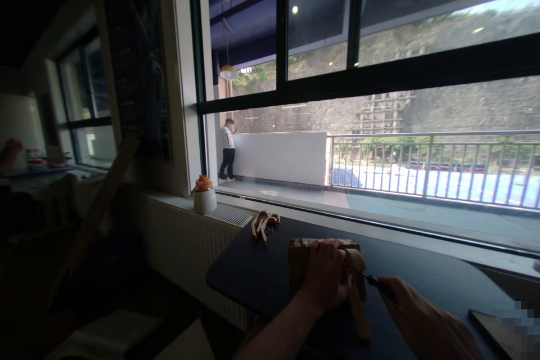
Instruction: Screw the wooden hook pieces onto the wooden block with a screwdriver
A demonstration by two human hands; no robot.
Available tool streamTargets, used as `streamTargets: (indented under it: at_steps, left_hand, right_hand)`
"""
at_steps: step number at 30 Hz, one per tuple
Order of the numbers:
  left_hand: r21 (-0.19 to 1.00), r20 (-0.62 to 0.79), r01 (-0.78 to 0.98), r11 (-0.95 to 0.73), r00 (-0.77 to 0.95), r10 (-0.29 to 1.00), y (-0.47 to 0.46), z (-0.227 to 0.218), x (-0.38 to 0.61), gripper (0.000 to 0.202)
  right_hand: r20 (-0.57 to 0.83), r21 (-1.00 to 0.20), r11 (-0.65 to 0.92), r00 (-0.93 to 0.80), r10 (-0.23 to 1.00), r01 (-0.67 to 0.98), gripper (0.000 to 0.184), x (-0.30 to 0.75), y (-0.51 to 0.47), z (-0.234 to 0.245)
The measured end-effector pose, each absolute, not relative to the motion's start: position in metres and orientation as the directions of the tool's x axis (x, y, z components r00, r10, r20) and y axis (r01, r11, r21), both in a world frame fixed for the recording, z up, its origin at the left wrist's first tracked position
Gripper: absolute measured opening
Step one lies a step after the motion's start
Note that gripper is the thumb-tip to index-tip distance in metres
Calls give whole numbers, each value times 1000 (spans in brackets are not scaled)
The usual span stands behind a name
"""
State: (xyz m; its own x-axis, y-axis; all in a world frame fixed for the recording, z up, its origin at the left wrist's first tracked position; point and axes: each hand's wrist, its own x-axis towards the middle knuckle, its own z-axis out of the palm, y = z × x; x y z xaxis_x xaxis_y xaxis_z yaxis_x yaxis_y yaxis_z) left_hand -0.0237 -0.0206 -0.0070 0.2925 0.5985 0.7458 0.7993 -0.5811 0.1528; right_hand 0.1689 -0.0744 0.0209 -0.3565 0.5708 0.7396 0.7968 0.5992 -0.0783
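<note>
On the dark table [240, 267] lies a wooden block [296, 267] with a rough, bark-like edge. My left hand [327, 275] is closed over a curved light wooden piece [358, 259], pressing it against the block. A long wooden strip [360, 318] slants down below that hand; whether it joins the curved piece is hidden. From the right, my right hand [411, 301] grips the black handle of a slim tool [377, 283]. Its thin metal end points at the wood beside my left fingers. The tip is too small to make out.
Several curved wooden pieces [265, 225] lie near the table's far left corner, with small dark bits among them. A white pot with an orange top [205, 196] stands on the sill. A flat dark device [491, 329] lies at right. Outside the window stands a person [228, 149].
</note>
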Motion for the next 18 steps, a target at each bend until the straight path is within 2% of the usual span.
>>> streamTargets:
  at_steps: [8,11,18]
  left_hand:
    - [146,743,802,-579,298,599,-21,-6,-24,40]
    - [149,739,802,-579,299,603,-22,-6,-24,39]
    - [159,733,803,-574,294,613,-24,-6,-24,43]
  right_hand:
    - [704,-102,564,-341,623,820,25,165,-75,21]
    - [735,-91,575,-335,589,813,26,169,-70,19]
    - [758,16,621,-414,504,784,29,177,-59,5]
